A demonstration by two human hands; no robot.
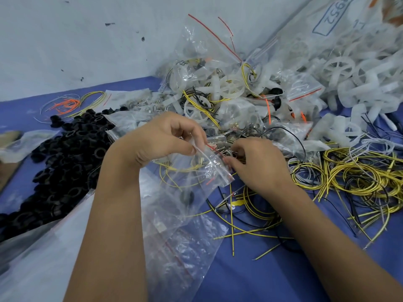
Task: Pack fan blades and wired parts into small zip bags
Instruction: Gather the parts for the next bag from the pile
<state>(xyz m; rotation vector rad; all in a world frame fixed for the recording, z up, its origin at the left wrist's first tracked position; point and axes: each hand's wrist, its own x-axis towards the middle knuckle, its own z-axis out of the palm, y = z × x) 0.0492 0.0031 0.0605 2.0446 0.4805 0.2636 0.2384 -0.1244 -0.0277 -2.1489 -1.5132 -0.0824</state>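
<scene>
Clearly much is left: the left hand [165, 136] pinches the mouth of a small zip bag [205, 168] over the blue table [272, 269], the right hand [255, 162] curls around small wired parts beside it; filled bags [218, 88] and loose fan blades [359, 83] pile beyond.
</scene>
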